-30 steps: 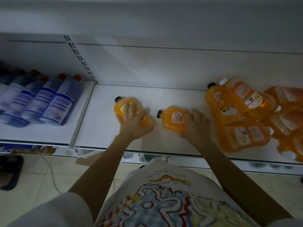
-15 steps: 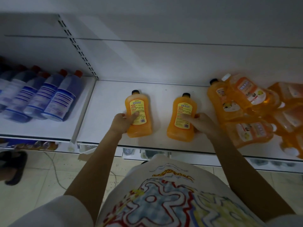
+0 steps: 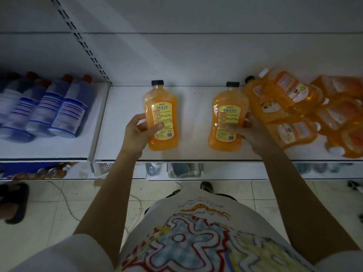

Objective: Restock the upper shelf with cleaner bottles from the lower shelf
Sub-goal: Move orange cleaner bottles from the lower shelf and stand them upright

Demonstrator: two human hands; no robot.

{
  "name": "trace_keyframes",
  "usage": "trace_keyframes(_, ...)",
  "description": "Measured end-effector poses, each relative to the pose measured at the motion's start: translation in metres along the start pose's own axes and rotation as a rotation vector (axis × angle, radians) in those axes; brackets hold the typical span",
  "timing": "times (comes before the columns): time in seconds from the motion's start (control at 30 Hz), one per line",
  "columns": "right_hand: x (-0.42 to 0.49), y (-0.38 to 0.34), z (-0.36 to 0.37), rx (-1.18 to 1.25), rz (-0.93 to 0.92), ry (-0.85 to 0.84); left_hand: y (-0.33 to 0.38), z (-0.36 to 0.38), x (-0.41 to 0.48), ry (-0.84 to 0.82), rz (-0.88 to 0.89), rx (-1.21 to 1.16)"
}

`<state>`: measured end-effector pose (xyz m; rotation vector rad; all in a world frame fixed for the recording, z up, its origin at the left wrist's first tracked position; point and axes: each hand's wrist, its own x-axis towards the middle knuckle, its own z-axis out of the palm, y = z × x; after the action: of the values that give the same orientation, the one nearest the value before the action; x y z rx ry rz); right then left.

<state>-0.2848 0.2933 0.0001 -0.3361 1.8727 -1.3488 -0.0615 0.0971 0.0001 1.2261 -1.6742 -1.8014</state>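
White shelf [image 3: 121, 107], pretty dim light. Left hand [image 3: 137, 132] grips one orange bottle [image 3: 161, 107] low down, thumb across the label, and right hand [image 3: 253, 132] grips a second bottle [image 3: 227, 107] the same way. Both sit apart on the shelf, caps toward the back wall. Messy orange pile [image 3: 294, 107] just right, blue bottles [image 3: 59, 110] far left.

Two orange bottles [image 3: 160, 107] held, about five blue bottles [image 3: 68, 112] (heap [image 3: 292, 132] uncountable).
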Motion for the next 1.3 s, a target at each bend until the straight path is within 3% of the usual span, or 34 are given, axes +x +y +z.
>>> trace_keyframes(0.2,-0.054,-0.003,-0.007,0.027,-0.206,0.047,0.013,-0.024,-0.033,-0.089,0.19,0.025)
trace_keyframes(0.53,-0.161,-0.023,-0.031,-0.059,-0.467,-0.042,0.036,-0.027,-0.154,-0.023,0.432,-0.005)
trace_keyframes(0.9,-0.293,-0.085,-0.065,-0.042,-0.808,-0.139,0.153,-0.023,-0.316,0.079,0.818,0.018)
trace_keyframes(1.07,-0.323,-0.144,-0.072,-0.042,-0.942,-0.149,0.213,-0.03,-0.339,0.143,0.894,-0.001)
trace_keyframes(1.3,-0.315,-0.216,-0.08,-0.045,-1.065,-0.02,0.274,-0.039,-0.309,0.188,0.918,-0.084)
